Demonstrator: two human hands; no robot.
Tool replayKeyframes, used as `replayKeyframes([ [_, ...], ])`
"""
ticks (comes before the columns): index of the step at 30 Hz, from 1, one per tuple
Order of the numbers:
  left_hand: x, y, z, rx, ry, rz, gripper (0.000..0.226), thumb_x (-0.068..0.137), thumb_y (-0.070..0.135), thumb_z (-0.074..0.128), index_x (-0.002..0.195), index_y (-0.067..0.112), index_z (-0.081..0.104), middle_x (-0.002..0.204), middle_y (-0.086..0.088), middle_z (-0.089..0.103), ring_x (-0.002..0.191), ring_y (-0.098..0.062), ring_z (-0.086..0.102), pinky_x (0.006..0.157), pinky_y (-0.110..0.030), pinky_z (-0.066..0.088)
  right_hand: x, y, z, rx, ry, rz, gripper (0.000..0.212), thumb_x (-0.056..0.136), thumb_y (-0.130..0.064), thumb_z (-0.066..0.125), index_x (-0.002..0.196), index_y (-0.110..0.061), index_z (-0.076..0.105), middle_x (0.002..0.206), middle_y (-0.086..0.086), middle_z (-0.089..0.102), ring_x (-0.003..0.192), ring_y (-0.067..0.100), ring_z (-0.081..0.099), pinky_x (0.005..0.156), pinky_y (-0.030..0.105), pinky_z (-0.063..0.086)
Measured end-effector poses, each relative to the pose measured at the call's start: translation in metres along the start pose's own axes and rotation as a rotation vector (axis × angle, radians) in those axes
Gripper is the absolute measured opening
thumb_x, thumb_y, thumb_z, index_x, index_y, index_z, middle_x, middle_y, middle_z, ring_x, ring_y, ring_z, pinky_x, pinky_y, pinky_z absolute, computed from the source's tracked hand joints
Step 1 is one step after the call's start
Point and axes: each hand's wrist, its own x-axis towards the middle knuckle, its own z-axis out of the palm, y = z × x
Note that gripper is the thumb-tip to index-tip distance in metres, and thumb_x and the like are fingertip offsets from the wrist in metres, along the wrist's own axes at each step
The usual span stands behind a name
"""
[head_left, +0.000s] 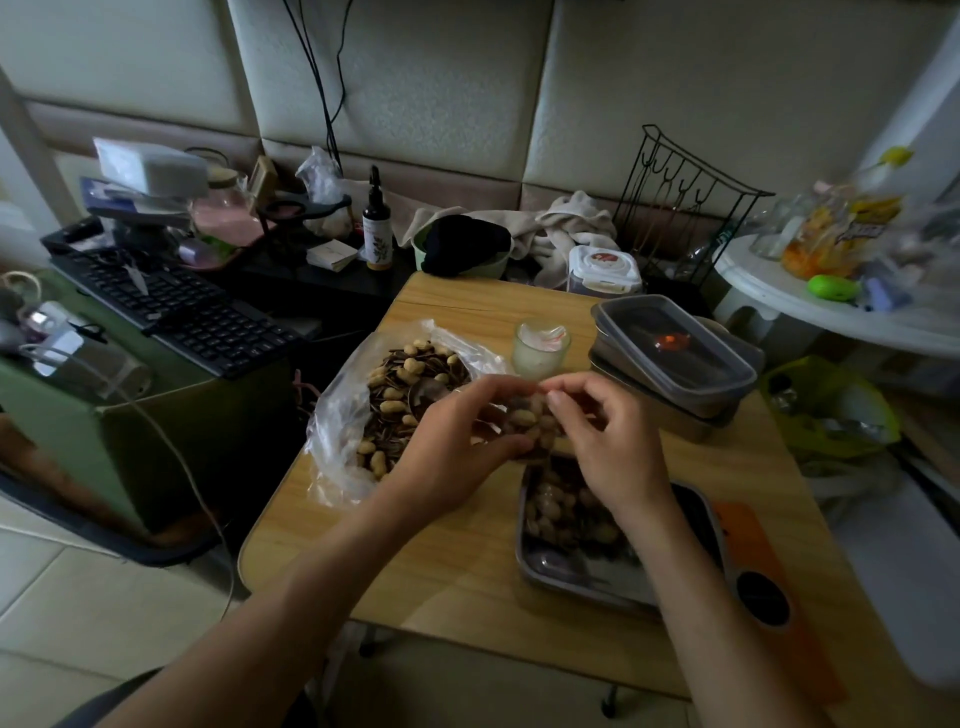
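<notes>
An open clear plastic bag (340, 415) of peanuts in their shells mixed with dark sunflower seeds lies on the wooden table (457, 561), left of centre. My left hand (457, 441) cups a handful of peanuts (524, 418) above the table. My right hand (608, 436) meets it from the right, its fingers curled on those peanuts. Right below both hands sits a metal tray (566, 577) holding several peanuts.
A small glass (540, 348) and stacked lidded containers (675, 353) stand behind my hands. An orange phone (763, 592) lies right of the tray. A black keyboard (176, 306) sits on a green box at left. A white shelf with snacks (831, 291) stands at right.
</notes>
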Motion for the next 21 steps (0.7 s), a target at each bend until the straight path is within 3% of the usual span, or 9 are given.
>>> replayKeyframes([
  [4, -0.006, 0.002, 0.003, -0.025, 0.027, -0.068, 0.047, 0.084, 0.016, 0.081, 0.128, 0.023, 0.067, 0.108, 0.013, 0.073, 0.100, 0.001, 0.068, 0.090, -0.029, 0.059, -0.013, 0.006, -0.024, -0.051, -0.135, 0.003, 0.017, 0.103, -0.029, 0.063, 0.110, -0.023, 0.077, 0.105, -0.013, 0.071, 0.103, -0.001, 0.065, 0.083, 0.010, 0.049],
  [8, -0.018, 0.016, 0.012, -0.056, -0.044, -0.094, 0.034, 0.087, 0.020, 0.078, 0.120, 0.019, 0.072, 0.105, 0.010, 0.075, 0.098, 0.000, 0.069, 0.087, -0.029, 0.061, -0.035, 0.013, -0.043, -0.102, -0.184, -0.028, 0.022, 0.105, -0.032, 0.057, 0.107, -0.024, 0.078, 0.100, -0.012, 0.071, 0.100, 0.004, 0.066, 0.080, 0.016, 0.050],
  [11, -0.031, 0.028, 0.026, -0.070, -0.127, -0.068, 0.025, 0.090, 0.023, 0.077, 0.113, 0.027, 0.072, 0.098, 0.012, 0.074, 0.093, 0.000, 0.069, 0.081, -0.024, 0.060, -0.051, 0.016, -0.054, -0.127, -0.282, 0.009, 0.033, 0.104, -0.053, 0.052, 0.109, -0.031, 0.075, 0.103, -0.016, 0.073, 0.102, 0.000, 0.067, 0.081, 0.021, 0.052],
  [14, -0.039, 0.031, 0.036, 0.126, -0.210, 0.012, 0.019, 0.096, 0.038, 0.065, 0.113, 0.029, 0.069, 0.100, 0.015, 0.066, 0.092, -0.001, 0.062, 0.077, -0.022, 0.055, -0.063, 0.022, -0.066, -0.223, -0.340, 0.005, 0.030, 0.103, -0.050, 0.053, 0.110, -0.033, 0.077, 0.101, -0.021, 0.075, 0.098, -0.005, 0.067, 0.081, 0.021, 0.053],
  [16, -0.043, 0.026, 0.041, 0.263, -0.160, 0.033, 0.027, 0.100, 0.041, 0.057, 0.119, 0.027, 0.068, 0.106, 0.012, 0.057, 0.100, -0.004, 0.052, 0.082, -0.020, 0.047, -0.068, 0.024, -0.073, -0.253, -0.399, 0.055, 0.025, 0.104, -0.044, 0.057, 0.113, -0.033, 0.077, 0.105, -0.023, 0.074, 0.101, -0.009, 0.065, 0.082, 0.012, 0.050],
  [18, -0.044, 0.018, 0.046, 0.316, -0.062, 0.058, 0.024, 0.101, 0.032, 0.055, 0.118, 0.025, 0.070, 0.113, 0.006, 0.056, 0.108, -0.009, 0.046, 0.091, -0.025, 0.044, -0.072, 0.026, -0.078, -0.321, -0.467, 0.108, 0.027, 0.102, -0.043, 0.059, 0.120, -0.031, 0.075, 0.114, -0.021, 0.070, 0.105, -0.008, 0.062, 0.084, 0.007, 0.045],
  [21, -0.045, 0.007, 0.053, 0.378, -0.030, 0.047, 0.025, 0.095, 0.014, 0.056, 0.115, 0.021, 0.069, 0.118, 0.002, 0.053, 0.111, -0.011, 0.040, 0.096, -0.029, 0.043, -0.073, 0.025, -0.076, -0.409, -0.571, 0.115, 0.030, 0.103, -0.046, 0.056, 0.121, -0.030, 0.074, 0.111, -0.012, 0.064, 0.104, 0.004, 0.059, 0.088, 0.025, 0.049],
])
